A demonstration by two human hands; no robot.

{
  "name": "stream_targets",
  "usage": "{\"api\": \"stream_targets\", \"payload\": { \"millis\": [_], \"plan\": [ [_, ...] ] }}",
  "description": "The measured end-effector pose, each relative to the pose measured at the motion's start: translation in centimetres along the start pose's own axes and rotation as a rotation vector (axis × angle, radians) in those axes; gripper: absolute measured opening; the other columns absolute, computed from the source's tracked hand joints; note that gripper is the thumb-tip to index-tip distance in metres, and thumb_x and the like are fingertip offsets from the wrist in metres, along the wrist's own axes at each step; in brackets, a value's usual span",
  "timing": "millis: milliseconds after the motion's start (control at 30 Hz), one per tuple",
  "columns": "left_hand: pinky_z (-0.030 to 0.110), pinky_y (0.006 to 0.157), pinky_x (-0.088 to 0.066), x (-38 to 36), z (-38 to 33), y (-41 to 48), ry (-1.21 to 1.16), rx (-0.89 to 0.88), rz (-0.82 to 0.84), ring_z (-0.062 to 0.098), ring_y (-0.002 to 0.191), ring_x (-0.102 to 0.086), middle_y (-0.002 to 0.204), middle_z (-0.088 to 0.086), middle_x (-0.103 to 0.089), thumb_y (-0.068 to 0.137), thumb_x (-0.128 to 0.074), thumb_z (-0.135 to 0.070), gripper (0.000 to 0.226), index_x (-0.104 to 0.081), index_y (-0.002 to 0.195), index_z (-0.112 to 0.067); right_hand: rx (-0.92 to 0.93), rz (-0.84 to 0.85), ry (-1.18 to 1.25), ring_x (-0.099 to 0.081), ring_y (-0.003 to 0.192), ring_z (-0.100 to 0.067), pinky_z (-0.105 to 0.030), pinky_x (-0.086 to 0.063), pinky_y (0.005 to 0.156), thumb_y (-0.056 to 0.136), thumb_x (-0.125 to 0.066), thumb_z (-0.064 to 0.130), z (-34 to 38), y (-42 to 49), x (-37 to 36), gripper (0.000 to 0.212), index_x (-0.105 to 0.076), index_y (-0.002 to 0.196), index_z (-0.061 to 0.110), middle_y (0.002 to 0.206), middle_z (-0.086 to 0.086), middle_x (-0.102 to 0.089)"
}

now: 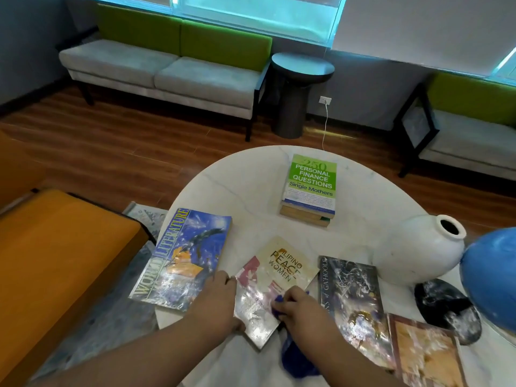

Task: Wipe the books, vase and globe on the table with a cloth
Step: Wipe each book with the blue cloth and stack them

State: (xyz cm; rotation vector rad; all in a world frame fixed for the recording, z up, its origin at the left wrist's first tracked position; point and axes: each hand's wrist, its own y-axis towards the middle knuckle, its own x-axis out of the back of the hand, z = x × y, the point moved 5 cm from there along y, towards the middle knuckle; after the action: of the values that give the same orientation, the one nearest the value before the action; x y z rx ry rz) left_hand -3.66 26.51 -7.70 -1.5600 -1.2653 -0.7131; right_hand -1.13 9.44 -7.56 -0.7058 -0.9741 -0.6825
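Round marble table top: white, faint grey veining.
Large glossy paperback: blue and purple cover, orange-yellow figure, pale yellow title.
Cream paperback: red-pink patch, gold and brown lettering.
Top book of the stack: lime green over white.
Dark glossy book: black-grey, white speckling, gold near the foot.
Rust-orange book: tan mottled picture, dark red border.
Ceramic vase: white, dark mouth.
Globe: plain blue.
Round globe base: black, white marbling.
Crumpled cloth: deep blue.
Upholstered bench: grey seat, green back.
Plank floor: reddish brown.
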Motion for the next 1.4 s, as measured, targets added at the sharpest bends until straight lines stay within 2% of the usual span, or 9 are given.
{"api": "stream_targets", "payload": {
  "millis": [200, 300, 467, 600, 733, 867, 1100, 1300, 1400],
  "plan": [
    [0.027, 0.101, -0.036, 0.2, -0.2, 0.0, 0.033, 0.004, 0.015, 0.020, 0.124, -0.035, 0.131, 0.003, -0.033, 0.067, -0.078, -0.050, 0.087, -0.038, 0.136, -0.013, 0.185, 0.096, -0.015, -0.050, 0.103, -0.011, -0.018, -0.034, 0.080, 0.097, -0.048, 0.028, 2.3, -0.9, -1.8, 0.032, -0.061, 0.127, 0.024, 0.118, 0.002, -0.046],
    [0.028, 0.099, -0.038, 0.3, -0.3, -0.1, 0.025, 0.004, 0.011, 0.020, 0.124, -0.034, 0.131, 0.002, -0.033, 0.069, -0.077, -0.050, 0.087, -0.037, 0.137, -0.014, 0.084, -0.054, 0.015, -0.045, 0.089, 0.002, -0.010, -0.032, 0.074, 0.098, -0.048, 0.029, 0.4, -0.5, -0.6, 0.031, -0.061, 0.126, 0.022, 0.104, 0.011, -0.046],
    [0.028, 0.103, -0.036, 0.2, -0.2, -0.3, 0.021, 0.002, 0.003, 0.021, 0.129, -0.032, 0.133, 0.002, -0.032, 0.070, -0.076, -0.050, 0.090, -0.034, 0.140, -0.014, 0.219, 0.090, -0.014, -0.056, 0.104, -0.019, -0.022, -0.037, 0.080, 0.096, -0.050, 0.027, 2.8, -1.3, -2.2, 0.031, -0.063, 0.123, 0.019, 0.115, -0.002, -0.048],
    [0.028, 0.110, -0.028, 0.2, -0.2, -0.3, 0.029, -0.003, -0.011, 0.022, 0.130, -0.030, 0.132, 0.002, -0.033, 0.070, -0.075, -0.050, 0.090, -0.034, 0.141, -0.014, 0.042, -0.058, 0.029, -0.050, 0.081, 0.008, -0.013, -0.035, 0.072, 0.096, -0.053, 0.029, 0.1, -0.2, -0.8, 0.029, -0.063, 0.120, 0.015, 0.097, 0.014, -0.046],
    [0.028, 0.110, -0.028, 0.0, -0.1, -0.4, 0.041, -0.005, -0.016, 0.023, 0.130, -0.030, 0.133, 0.003, -0.034, 0.070, -0.075, -0.051, 0.090, -0.034, 0.141, -0.013, 0.169, 0.060, -0.019, -0.052, 0.086, -0.014, -0.018, -0.032, 0.066, 0.094, -0.052, 0.019, 2.3, -0.6, -2.3, 0.025, -0.065, 0.115, 0.016, 0.108, -0.001, -0.051],
    [0.027, 0.110, -0.026, 0.0, -0.1, -0.1, 0.046, -0.011, -0.021, 0.022, 0.129, -0.031, 0.132, 0.003, -0.034, 0.069, -0.075, -0.052, 0.090, -0.035, 0.140, -0.015, 0.123, -0.017, -0.009, -0.051, 0.080, 0.000, -0.016, -0.036, 0.069, 0.095, -0.055, 0.034, 1.4, -0.2, -1.1, 0.025, -0.065, 0.111, 0.018, 0.098, 0.009, -0.050],
    [0.026, 0.109, -0.029, 0.0, 0.1, -0.1, 0.041, -0.004, -0.019, 0.022, 0.130, -0.030, 0.132, 0.002, -0.034, 0.069, -0.074, -0.054, 0.092, -0.033, 0.142, -0.015, 0.224, 0.107, -0.082, -0.052, 0.107, -0.019, -0.022, -0.034, 0.079, 0.098, -0.048, 0.032, 2.8, -0.5, -1.8, 0.033, -0.059, 0.129, 0.031, 0.117, 0.001, -0.047],
    [0.028, 0.110, -0.029, 0.0, 0.0, -0.1, 0.056, 0.000, 0.001, 0.024, 0.131, -0.029, 0.134, 0.003, -0.033, 0.071, -0.074, -0.052, 0.092, -0.032, 0.143, -0.014, 0.175, 0.125, -0.084, -0.055, 0.087, -0.014, -0.022, -0.037, 0.067, 0.095, -0.049, 0.023, 3.1, -0.1, -2.0, 0.031, -0.061, 0.123, 0.018, 0.102, 0.003, -0.046],
    [0.027, 0.107, -0.032, 0.0, 0.0, 0.0, 0.052, 0.002, 0.007, 0.023, 0.130, -0.029, 0.134, 0.003, -0.033, 0.070, -0.075, -0.053, 0.093, -0.031, 0.143, -0.014, 0.238, 0.124, -0.086, -0.056, 0.099, -0.026, -0.025, -0.033, 0.072, 0.096, -0.049, 0.028, 3.6, -0.1, -1.9, 0.031, -0.063, 0.123, 0.025, 0.112, -0.006, -0.050]
  ]
}}
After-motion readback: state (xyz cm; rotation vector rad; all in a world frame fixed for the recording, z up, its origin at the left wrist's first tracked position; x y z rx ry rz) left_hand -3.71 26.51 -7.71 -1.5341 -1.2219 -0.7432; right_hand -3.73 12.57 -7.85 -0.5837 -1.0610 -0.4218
